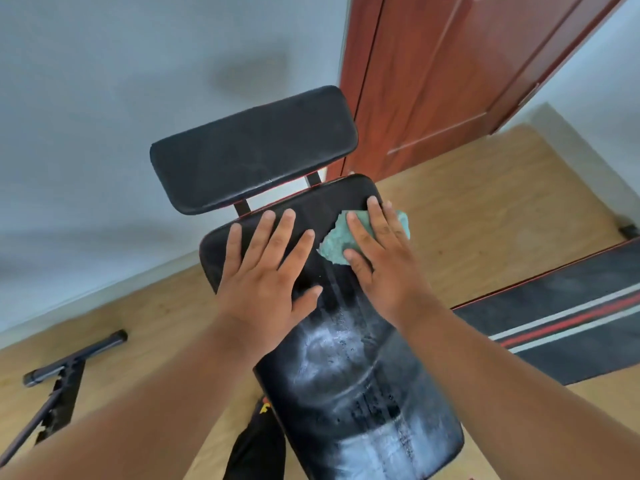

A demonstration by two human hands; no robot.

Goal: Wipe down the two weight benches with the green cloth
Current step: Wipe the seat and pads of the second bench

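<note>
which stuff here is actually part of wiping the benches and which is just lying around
Part of the job:
- green cloth, pressed flat under the right hand
- long bench pad, streaked with wet marks
- left hand, flat on that pad
- head pad above it
- striped bench at right

Lying about:
- black metal bar on the floor
- red-brown door

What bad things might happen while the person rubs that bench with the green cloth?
1. The green cloth sits by the right edge of the long pad, partly over it, under the flat right hand; one more push that way might slide it off onto the floor.
2. The pad shows wet-looking streaks, so the left hand pressing flat on it might slip.
3. The upper pad looks dull and smudged; it might get skipped.
</note>
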